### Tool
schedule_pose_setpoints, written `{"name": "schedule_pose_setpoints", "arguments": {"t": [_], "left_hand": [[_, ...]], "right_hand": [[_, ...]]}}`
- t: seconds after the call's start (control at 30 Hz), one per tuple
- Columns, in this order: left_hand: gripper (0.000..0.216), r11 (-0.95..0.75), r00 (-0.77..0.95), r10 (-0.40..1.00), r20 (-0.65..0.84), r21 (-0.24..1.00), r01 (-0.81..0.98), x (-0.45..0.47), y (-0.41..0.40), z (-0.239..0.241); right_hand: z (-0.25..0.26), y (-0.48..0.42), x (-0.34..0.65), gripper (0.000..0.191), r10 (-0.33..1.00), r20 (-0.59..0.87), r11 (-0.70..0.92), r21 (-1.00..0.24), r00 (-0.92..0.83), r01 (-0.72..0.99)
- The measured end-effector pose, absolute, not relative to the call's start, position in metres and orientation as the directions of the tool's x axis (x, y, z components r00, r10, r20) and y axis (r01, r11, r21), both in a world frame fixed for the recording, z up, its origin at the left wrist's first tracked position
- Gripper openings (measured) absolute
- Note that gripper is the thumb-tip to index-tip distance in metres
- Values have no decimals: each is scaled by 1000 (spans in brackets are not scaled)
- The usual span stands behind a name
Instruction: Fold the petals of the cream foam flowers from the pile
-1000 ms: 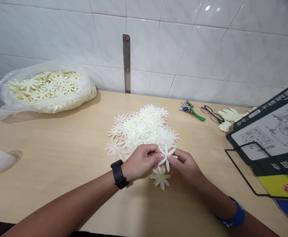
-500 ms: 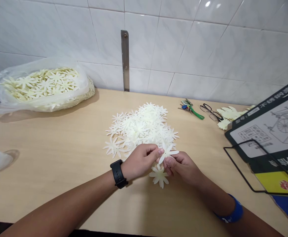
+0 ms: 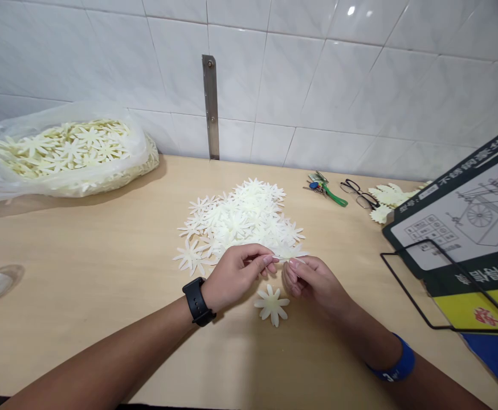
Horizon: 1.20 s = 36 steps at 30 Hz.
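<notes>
Between my two hands is a thin, cream-white flower cutout [image 3: 288, 251], turned nearly edge-on. My left hand [image 3: 243, 272], with a black watch on its wrist, pinches the cutout's left side. On its right side, the thumb and fingers of my right hand [image 3: 313, 283] are closed; a blue band circles that forearm. A loose pile of similar flower cutouts [image 3: 243, 219] lies just beyond my hands. Below them, a single flower cutout [image 3: 272, 306] rests flat on the table [image 3: 116, 273].
A clear plastic bag [image 3: 116, 183] full of flower cutouts stands at the back left. Keys with a green strap [image 3: 335, 197], eyeglasses [image 3: 360, 195] and more cutouts [image 3: 388, 196] lie back right. A printed box [image 3: 471, 222] and a black wire frame [image 3: 407, 293] occupy the right side.
The held flower cutout has tilted from facing me to nearly edge-on. My hands have shifted slightly, and the right hand has moved clear of the single cutout below. The whole view has shifted a little.
</notes>
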<state>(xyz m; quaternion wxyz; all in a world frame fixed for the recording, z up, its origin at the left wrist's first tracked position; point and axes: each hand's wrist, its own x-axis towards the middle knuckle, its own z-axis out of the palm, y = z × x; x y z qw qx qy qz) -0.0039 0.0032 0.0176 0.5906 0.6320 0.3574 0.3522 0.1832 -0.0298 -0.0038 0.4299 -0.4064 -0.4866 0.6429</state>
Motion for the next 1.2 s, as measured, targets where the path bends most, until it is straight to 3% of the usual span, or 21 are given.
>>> {"name": "schedule_pose_setpoints", "arguments": {"t": [0.1, 0.27, 0.4, 0.5, 0.6, 0.8, 0.93, 1.03, 1.2], "left_hand": [[19, 17, 456, 890, -21, 1000, 13, -3, 5, 17], [17, 47, 425, 904, -46, 999, 8, -5, 10, 16], [15, 14, 449, 893, -19, 1000, 14, -5, 9, 18], [15, -23, 469, 883, -11, 997, 67, -4, 5, 19], [17, -95, 504, 863, 27, 989, 110, -4, 1, 19], [27, -172, 540, 839, 71, 975, 138, -6, 0, 17], [28, -194, 554, 830, 67, 965, 174, -5, -1, 15], [30, -134, 557, 830, 37, 982, 135, -4, -2, 14], [27, 54, 600, 799, -47, 998, 6, -2, 2, 15]], "right_hand": [[-2, -31, 182, 38, 955, -114, -172, -965, -275, -199], [-3, -31, 182, 37, 937, -124, -170, -979, -327, -114], [-7, -30, 182, 14, 957, -73, -122, -980, -280, -160], [-5, -31, 181, 20, 983, -26, -45, -994, -183, -98], [-2, -32, 179, 14, 986, 3, 5, -1000, -167, 6], [-1, -31, 178, 25, 953, -94, -84, -995, -286, 45], [-2, -32, 178, 32, 917, -84, -85, -996, -390, 16], [-1, -32, 178, 35, 910, -70, -58, -997, -408, 40], [0, -29, 180, 33, 971, -70, -58, -997, -227, 57]]}}
